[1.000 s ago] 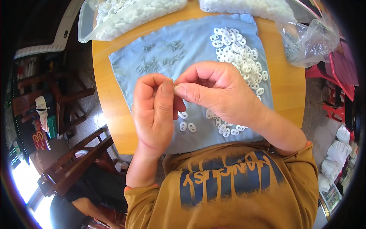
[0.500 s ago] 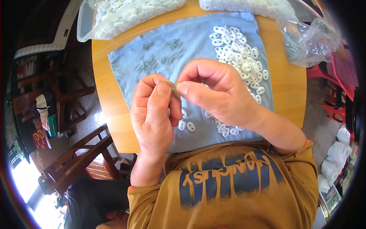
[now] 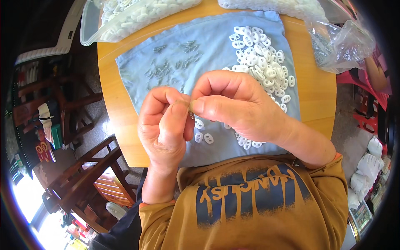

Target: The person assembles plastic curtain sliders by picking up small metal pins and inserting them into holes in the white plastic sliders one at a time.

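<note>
Above the cloth, near the middle, my left hand [image 3: 164,129] is closed, its thumb and index fingertip pinching a small metal spring [image 3: 191,114]. The thumb and index finger of my right hand [image 3: 239,106] are closed at the same spot, on the spring's upper end; its tip is mostly hidden between the fingers. Farther left on the blue cloth [image 3: 216,37] lie several loose springs [image 3: 160,70]. To the right is a heap of white oval plastic pieces [image 3: 266,62], each with two holes. A few more white pieces [image 3: 208,138] rest just below my hands.
Clear plastic tubs full of white pieces, one at the back left [image 3: 141,18] and one at the back right [image 3: 271,7], border the cloth. A clear plastic bag [image 3: 341,46] sits at the wooden table's right edge. Wooden chairs [image 3: 89,179] stand left, a pink chair [image 3: 366,85] right.
Both hands stay pinched together and have shifted slightly left and down. At the lower left, the dark-clothed leg has moved, and a pale round object shows there now.
</note>
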The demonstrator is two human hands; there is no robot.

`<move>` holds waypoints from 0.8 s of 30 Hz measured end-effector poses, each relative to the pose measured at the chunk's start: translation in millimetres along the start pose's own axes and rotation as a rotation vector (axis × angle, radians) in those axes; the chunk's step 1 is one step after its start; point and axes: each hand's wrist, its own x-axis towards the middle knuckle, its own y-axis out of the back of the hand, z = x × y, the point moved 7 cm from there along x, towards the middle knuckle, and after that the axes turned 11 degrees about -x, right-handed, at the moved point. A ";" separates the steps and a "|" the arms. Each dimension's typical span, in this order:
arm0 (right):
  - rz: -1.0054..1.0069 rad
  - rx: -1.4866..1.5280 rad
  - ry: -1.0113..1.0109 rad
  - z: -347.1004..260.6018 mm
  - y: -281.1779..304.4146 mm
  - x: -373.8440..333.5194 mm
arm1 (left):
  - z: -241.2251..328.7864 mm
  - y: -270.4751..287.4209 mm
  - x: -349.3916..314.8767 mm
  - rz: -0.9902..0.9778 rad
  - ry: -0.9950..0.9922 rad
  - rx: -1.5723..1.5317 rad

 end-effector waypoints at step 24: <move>0.007 -0.060 0.028 0.6 -10.0 21.8 | 11.2 23.3 4.5 0.155 -0.096 0.105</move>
